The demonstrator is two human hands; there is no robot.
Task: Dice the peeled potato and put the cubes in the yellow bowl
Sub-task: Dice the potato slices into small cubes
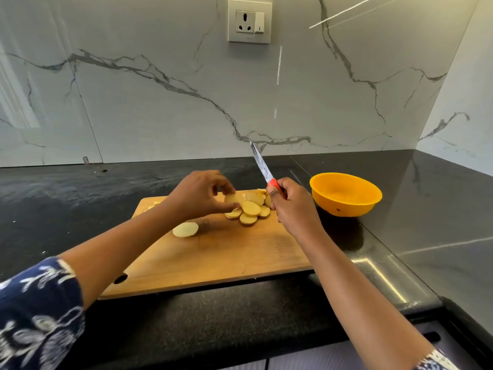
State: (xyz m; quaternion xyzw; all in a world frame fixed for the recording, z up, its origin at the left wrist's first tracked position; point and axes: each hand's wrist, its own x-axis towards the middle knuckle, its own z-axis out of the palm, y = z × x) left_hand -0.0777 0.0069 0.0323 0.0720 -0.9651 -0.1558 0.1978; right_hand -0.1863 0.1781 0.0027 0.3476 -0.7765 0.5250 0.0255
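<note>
head view looks down on a black worktop (53, 198) with a wooden cutting board (226, 260) lying across it, the board's near edge at the front edge of the worktop. the left hand (198, 193) hovers over the far part of the board. its thumb and fingertips pinch one round potato slice (232, 198) by its rim, holding it at the left side of a heap of potato slices (251, 208). the heap lies flat and overlapping on the far right part of the board, pale yellow faces up. one lone slice (185, 229) lies flat nearer the middle of the board, apart from the heap and just beside the left forearm. a few small pale bits (156, 203) sit at the far left edge of the board, partly hidden by that forearm.

the right hand (293, 206) is curled round the red handle of a knife (260, 162), just right of the heap. the blade points up and away toward the wall, tilted left, clear of the board and the potato.

the yellow bowl (345, 194) stands upright on the worktop, right of the board's far corner and near the right hand without touching it. whether it touches the board i cannot tell, since the right hand covers that corner.

a dark blue sleeve (40, 303) with a white print covers the left upper arm. behind the worktop rises a marble wall (160, 102) with grey veins, carrying a socket (250, 21) with a switch.
</note>
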